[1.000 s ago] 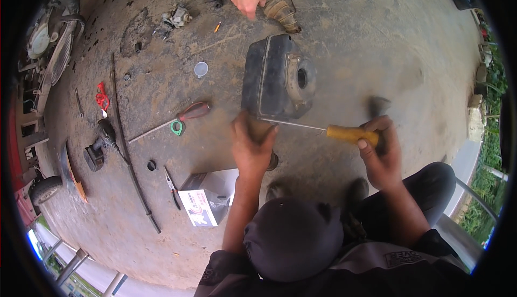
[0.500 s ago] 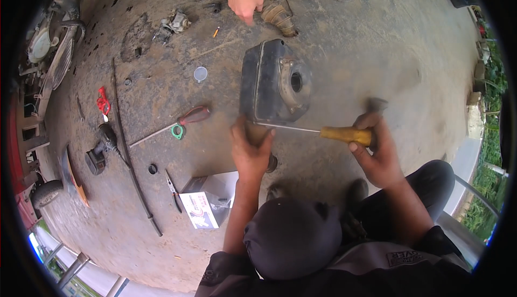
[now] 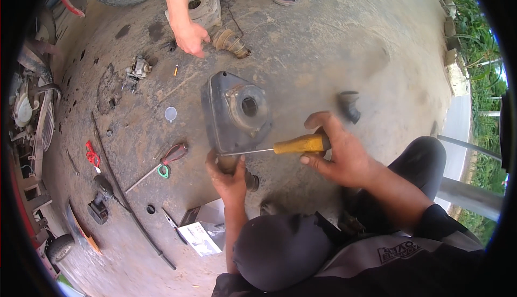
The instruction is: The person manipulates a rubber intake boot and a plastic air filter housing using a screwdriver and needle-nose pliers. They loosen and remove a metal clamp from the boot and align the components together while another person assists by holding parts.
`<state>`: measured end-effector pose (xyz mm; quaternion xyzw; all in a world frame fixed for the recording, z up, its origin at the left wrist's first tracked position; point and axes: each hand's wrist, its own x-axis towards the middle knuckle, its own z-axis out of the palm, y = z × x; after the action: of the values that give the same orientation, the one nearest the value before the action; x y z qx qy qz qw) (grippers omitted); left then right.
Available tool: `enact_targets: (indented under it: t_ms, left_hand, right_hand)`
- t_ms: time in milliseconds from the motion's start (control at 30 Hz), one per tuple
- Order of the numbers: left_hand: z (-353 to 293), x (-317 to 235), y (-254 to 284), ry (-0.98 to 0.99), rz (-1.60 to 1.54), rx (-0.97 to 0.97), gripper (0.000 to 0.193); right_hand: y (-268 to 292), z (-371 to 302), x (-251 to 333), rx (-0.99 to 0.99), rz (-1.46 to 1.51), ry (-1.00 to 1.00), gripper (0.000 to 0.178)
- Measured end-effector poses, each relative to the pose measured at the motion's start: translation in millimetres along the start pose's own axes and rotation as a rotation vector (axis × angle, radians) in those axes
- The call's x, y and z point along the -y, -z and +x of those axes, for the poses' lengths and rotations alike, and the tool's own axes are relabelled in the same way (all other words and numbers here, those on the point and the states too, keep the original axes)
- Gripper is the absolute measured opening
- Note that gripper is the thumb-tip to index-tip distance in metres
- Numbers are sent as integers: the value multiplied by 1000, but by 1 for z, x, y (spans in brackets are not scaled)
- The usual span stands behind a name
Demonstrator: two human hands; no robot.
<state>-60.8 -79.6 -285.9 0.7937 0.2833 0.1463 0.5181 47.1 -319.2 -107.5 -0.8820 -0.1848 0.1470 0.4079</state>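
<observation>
A black plastic air filter housing (image 3: 219, 117), with a round opening in a raised collar, stands in front of me. My left hand (image 3: 230, 181) is closed round its near end, where a brownish rounded part shows between thumb and fingers. My right hand (image 3: 344, 154) holds a screwdriver (image 3: 299, 145) by its yellow handle; the index finger points away from the grip. The shank runs left along the housing's near edge, and its tip ends by my left fingers. A dark ringed part (image 3: 251, 182) sits just right of my left wrist.
A co-worker's hand (image 3: 191, 37) hangs beside a brown ribbed hose (image 3: 231, 42) at the far side. A black elbow tube (image 3: 350, 106) lies to the right. Leftward are a red-handled screwdriver (image 3: 173, 153), a long bar (image 3: 129, 208), a power tool (image 3: 99, 208), pliers (image 3: 175, 225) and an opened box (image 3: 202, 238).
The whole view has shifted, so most things sit lower and further left. The housing's opening faces up more. My right index finger has stretched out, and the elbow tube shows clear of that hand.
</observation>
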Motion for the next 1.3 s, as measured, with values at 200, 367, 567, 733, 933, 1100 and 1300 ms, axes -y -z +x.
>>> enact_targets:
  t_ms: [200, 367, 567, 733, 933, 1100, 1300]
  left_hand:
    - [-1, 7, 0, -44, 48, -25, 81]
    - [0, 4, 0, -63, 85, -20, 81]
    - [-5, -12, -3, -153, 164, 47, 81]
    - [-6, -24, -17, -196, 110, 167, 80]
    - [9, -4, -11, -3, -119, 187, 84]
    - [31, 6, 2, 103, -200, 217, 84]
    - [32, 13, -3, 62, -89, 172, 91]
  right_hand:
    - [2, 6, -6, 110, -37, -141, 46]
    - [-1, 2, -14, 11, 9, 176, 44]
    - [-16, 10, 0, 361, -18, -276, 48]
    - [-64, -23, 5, 318, 111, 118, 48]
    - [-3, -24, -12, 328, 148, -84, 38]
    - [24, -38, -7, 201, 88, -11, 41]
    - [-2, -34, 13, 56, -108, 196, 49]
